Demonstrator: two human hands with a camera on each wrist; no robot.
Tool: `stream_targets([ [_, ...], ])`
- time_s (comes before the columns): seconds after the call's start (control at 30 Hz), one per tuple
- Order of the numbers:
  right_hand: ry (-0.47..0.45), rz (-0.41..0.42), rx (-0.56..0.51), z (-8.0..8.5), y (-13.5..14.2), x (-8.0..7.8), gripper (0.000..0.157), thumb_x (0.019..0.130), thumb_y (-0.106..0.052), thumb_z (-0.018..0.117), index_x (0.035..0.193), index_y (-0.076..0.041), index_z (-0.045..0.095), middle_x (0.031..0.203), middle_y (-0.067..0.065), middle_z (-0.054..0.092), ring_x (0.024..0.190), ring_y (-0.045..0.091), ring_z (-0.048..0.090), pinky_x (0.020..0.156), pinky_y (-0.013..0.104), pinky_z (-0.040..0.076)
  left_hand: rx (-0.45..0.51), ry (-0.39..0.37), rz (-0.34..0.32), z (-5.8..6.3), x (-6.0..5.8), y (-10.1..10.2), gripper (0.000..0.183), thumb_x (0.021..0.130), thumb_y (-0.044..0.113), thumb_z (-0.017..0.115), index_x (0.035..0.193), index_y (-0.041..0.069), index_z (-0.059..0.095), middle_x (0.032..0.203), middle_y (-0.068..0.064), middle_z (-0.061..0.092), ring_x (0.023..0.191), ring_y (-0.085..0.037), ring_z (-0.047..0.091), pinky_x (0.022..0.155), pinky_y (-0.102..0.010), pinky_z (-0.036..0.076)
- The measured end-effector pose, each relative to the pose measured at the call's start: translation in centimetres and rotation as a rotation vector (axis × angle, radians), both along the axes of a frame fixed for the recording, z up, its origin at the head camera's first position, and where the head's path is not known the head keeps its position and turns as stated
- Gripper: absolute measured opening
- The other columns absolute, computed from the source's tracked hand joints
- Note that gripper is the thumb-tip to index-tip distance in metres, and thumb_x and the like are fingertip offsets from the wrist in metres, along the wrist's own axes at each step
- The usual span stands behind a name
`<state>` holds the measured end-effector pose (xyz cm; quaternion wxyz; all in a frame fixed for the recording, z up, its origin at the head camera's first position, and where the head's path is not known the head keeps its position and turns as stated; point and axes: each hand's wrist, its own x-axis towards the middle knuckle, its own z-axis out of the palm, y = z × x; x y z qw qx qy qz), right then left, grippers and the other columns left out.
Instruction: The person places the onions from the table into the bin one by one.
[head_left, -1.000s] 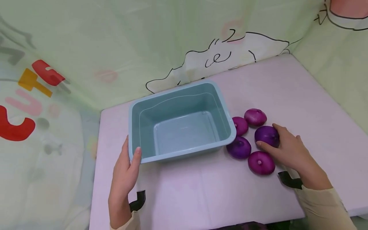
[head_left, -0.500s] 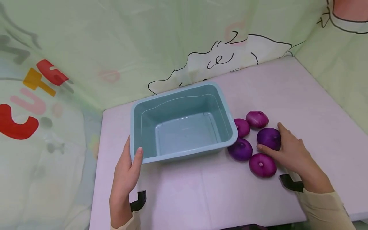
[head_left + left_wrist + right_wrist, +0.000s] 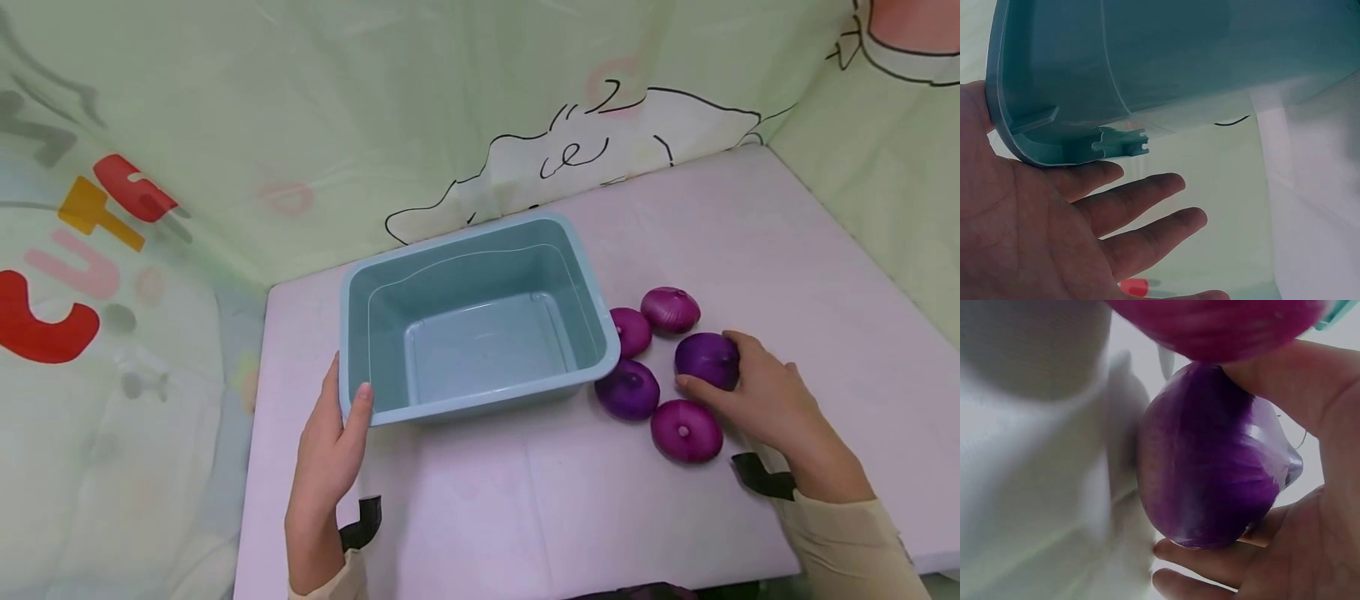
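A light blue plastic basin [image 3: 480, 342] stands on the table. My left hand [image 3: 330, 462] holds its near left corner, thumb over the rim and fingers along the outside. In the left wrist view those fingers [image 3: 1141, 203] stretch out beneath the rim. My right hand [image 3: 768, 404] grips a dark purple onion [image 3: 705, 360], thumb on the near side and fingers behind; the right wrist view shows the same onion [image 3: 1210, 462] between them. Close around lie another dark purple onion [image 3: 628, 390] and magenta ones, one in front [image 3: 686, 431], one behind [image 3: 671, 310].
Another magenta onion [image 3: 632, 332] is partly hidden by the basin's right rim. The pale table [image 3: 480, 517] ends at a green printed curtain [image 3: 337, 125] behind and at both sides. Black wrist mounts [image 3: 362, 523] sit by both wrists.
My right fingers have closed in on the dark purple onion, which has shifted slightly right, away from the others. My left hand and the basin stay put; the view has shifted a little.
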<state>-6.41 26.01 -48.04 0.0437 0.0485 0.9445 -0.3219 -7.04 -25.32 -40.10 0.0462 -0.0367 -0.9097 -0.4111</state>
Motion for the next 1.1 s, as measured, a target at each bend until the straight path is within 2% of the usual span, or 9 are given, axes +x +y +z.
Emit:
stream_targets([
  [0.27,0.01,-0.03,-0.009,0.9,0.7,0.2,0.103,0.097,-0.052,0.068,0.152,0.02,0.02,0.135,0.051,0.039,0.119,0.067,0.043,0.109,0.078,-0.003,-0.011,-0.011,0.006,-0.1,-0.1,-0.3,0.064,0.11,0.045,0.049,0.166,0.037,0.019,0.16,0.005,0.039,0.138,-0.025,0.045,0.105,-0.064,0.039],
  [0.3,0.007,-0.036,-0.013,1.2,0.8,0.3,0.103,0.097,-0.052,0.068,0.152,0.019,0.019,0.135,0.051,0.04,0.118,0.067,0.044,0.109,0.078,-0.001,-0.011,-0.012,0.005,-0.1,-0.2,-0.4,0.065,0.11,0.046,0.048,0.166,0.037,0.018,0.161,0.006,0.038,0.139,-0.024,0.045,0.106,-0.064,0.039],
  [0.37,-0.001,-0.053,-0.014,1.8,1.0,0.4,0.104,0.098,-0.053,0.067,0.154,0.018,0.016,0.134,0.052,0.04,0.116,0.068,0.043,0.107,0.079,0.012,-0.012,-0.013,0.002,-0.2,-0.3,-0.3,0.065,0.109,0.048,0.048,0.166,0.037,0.018,0.161,0.007,0.038,0.14,-0.023,0.043,0.106,-0.063,0.038],
  [0.47,-0.015,-0.082,-0.011,3.0,1.3,0.7,0.107,0.098,-0.055,0.066,0.157,0.015,0.012,0.133,0.051,0.041,0.113,0.07,0.041,0.093,0.078,0.031,-0.01,-0.014,0.0,-0.3,-0.5,-0.3,0.066,0.109,0.051,0.047,0.166,0.037,0.018,0.161,0.008,0.038,0.14,-0.022,0.043,0.106,-0.063,0.039],
  [0.53,-0.016,-0.099,-0.01,3.7,1.4,0.7,0.107,0.097,-0.055,0.066,0.158,0.013,0.011,0.134,0.05,0.041,0.112,0.07,0.038,0.081,0.074,0.037,-0.008,-0.013,0.004,-0.4,-0.5,-0.3,0.066,0.108,0.051,0.048,0.166,0.038,0.018,0.16,0.009,0.038,0.139,-0.021,0.044,0.106,-0.063,0.039],
  [0.67,-0.016,-0.121,-0.007,5.2,1.6,0.8,0.108,0.097,-0.056,0.067,0.161,0.009,0.009,0.132,0.046,0.042,0.106,0.066,0.043,0.073,0.066,0.041,0.001,-0.001,0.003,-0.5,-0.4,-0.4,0.066,0.109,0.049,0.049,0.166,0.037,0.019,0.16,0.008,0.04,0.137,-0.021,0.046,0.104,-0.063,0.041],
  [0.77,-0.012,-0.132,-0.006,6.5,1.7,0.8,0.108,0.096,-0.056,0.068,0.162,0.006,0.009,0.126,0.04,0.046,0.098,0.056,0.048,0.068,0.054,0.042,0.005,0.002,0.004,-0.5,-0.4,-0.3,0.065,0.109,0.048,0.049,0.166,0.037,0.019,0.158,0.008,0.041,0.136,-0.021,0.047,0.103,-0.063,0.042],
  [0.87,0.014,-0.134,-0.008,7.9,1.6,0.8,0.107,0.096,-0.054,0.07,0.163,0.004,0.01,0.122,0.034,0.046,0.096,0.049,0.047,0.067,0.045,0.036,0.003,0.0,0.009,-0.4,-0.4,-0.3,0.066,0.108,0.051,0.049,0.166,0.037,0.019,0.158,0.007,0.042,0.135,-0.022,0.048,0.103,-0.063,0.042],
  [1.1,0.166,-0.121,-0.054,10.9,0.6,0.3,0.1,0.094,-0.04,0.076,0.164,-0.002,0.017,0.144,0.037,0.04,0.118,0.053,0.042,0.077,0.038,0.033,-0.002,0.013,0.003,-0.3,-0.5,-0.2,0.066,0.108,0.052,0.049,0.166,0.036,0.021,0.156,0.007,0.045,0.132,-0.021,0.05,0.101,-0.061,0.044],
])
